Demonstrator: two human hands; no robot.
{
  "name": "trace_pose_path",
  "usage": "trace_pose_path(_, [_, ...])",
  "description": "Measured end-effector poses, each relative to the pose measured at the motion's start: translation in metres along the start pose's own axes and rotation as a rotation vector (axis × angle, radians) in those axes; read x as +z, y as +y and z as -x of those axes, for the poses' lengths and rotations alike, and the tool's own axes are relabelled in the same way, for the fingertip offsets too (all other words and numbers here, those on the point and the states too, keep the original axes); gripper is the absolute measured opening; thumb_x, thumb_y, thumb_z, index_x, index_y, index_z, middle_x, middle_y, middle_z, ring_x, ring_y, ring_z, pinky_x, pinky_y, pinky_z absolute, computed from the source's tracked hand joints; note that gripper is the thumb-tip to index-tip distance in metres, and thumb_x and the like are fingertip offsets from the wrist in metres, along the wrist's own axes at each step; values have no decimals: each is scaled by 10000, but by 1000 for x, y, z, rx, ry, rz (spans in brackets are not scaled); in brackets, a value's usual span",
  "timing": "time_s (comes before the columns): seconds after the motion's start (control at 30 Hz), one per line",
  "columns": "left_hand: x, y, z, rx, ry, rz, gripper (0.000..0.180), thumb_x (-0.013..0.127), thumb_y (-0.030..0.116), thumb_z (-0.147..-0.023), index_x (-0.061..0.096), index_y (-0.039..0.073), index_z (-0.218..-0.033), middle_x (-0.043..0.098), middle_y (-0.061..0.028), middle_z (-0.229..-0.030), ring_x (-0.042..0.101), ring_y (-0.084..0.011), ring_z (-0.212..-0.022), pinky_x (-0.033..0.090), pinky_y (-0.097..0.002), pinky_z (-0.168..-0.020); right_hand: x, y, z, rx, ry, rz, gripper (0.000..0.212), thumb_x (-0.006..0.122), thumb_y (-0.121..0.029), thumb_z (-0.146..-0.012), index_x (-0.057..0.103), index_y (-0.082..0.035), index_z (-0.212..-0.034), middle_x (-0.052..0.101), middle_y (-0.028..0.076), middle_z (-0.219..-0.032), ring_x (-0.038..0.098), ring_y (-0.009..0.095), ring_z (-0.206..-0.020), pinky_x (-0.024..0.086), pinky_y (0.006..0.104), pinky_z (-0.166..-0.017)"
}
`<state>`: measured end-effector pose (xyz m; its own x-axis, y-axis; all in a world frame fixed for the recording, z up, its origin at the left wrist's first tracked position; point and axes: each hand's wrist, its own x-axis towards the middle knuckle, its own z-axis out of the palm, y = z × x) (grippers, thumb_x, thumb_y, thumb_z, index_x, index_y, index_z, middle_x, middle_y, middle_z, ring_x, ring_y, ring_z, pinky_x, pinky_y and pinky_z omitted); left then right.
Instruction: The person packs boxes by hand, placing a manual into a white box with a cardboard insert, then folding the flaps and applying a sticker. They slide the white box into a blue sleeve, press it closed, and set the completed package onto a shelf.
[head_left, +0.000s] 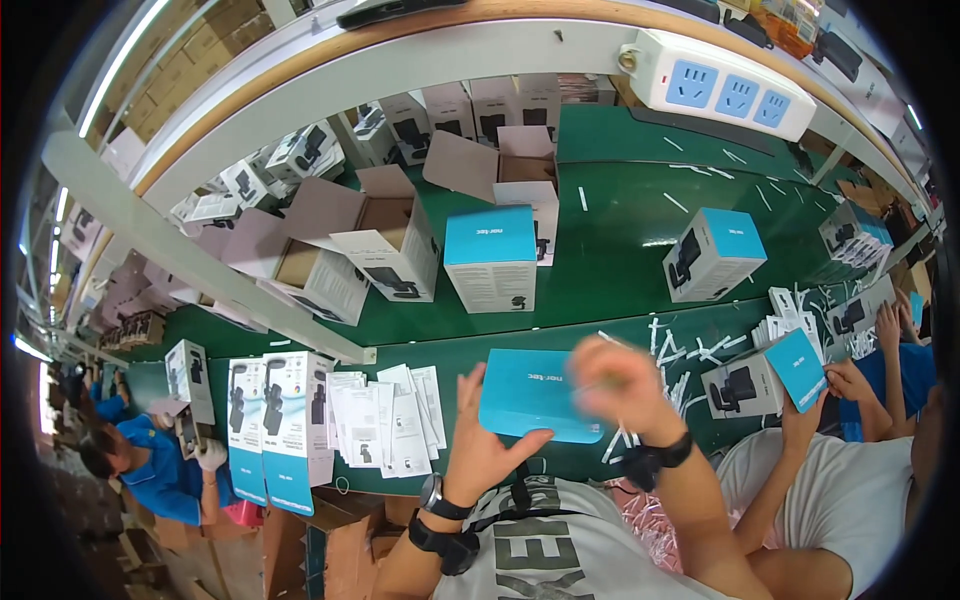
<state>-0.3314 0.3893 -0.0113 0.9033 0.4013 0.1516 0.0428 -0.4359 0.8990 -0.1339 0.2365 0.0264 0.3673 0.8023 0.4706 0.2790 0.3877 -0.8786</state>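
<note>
One power strip (640,95), three sockets (692,83) lol
Also two tall boxes (290,430) side by side, two teal-topped cartons (490,270) mid-table, and one teal box (525,400) up front.

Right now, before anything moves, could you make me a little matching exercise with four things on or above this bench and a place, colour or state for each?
Things
1. Power strip
2. Paper leaflets
3. Box by the hands
4. Right hand

Descriptions
A. Shows a teal top
B. White, with blue sockets
C. Blurred
D. In piles, to the left of the left hand

Right pairs: 1-B; 2-D; 3-A; 4-C
</note>
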Motion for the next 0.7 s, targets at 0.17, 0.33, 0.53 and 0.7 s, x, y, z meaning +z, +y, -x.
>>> trace_pose_path(0.17, [-2,19,9,-42,169,58,694,910,253,-821,623,76,-1427,574,-181,-1449,605,-419,-1285,498,-456,-1078,-70,-28,85,356,578,485,289,744,25,-821,645,-34,-1086,662,43,-993,589,113,-929,472,275,-841])
trace_pose_path(0.33, [-13,-15,14,43,-2,119,806,936,177,-772,591,41,-1488,568,-190,-1467,576,-364,-1325,466,-457,-1115,2,-34,110,488,223,313,589,847,-18,-787,697,-56,-1356,730,58,-1092,606,105,-813,509,261,-709])
trace_pose_path(0.53, [13,-44,25,114,97,-206,802,956,229,-750,623,65,-1461,583,-169,-1345,621,-378,-1210,521,-450,-1027,30,23,125,193,351,631,531,936,-133,-777,763,-82,-1276,721,87,-1117,579,127,-733,516,284,-660])
trace_pose_path(0.7, [13,-57,22,274,120,-431,762,958,302,-738,669,92,-1410,575,-146,-1167,621,-389,-1141,549,-469,-950,18,32,135,123,381,722,454,914,-115,-787,784,-83,-1221,704,94,-1206,568,158,-690,499,279,-621])
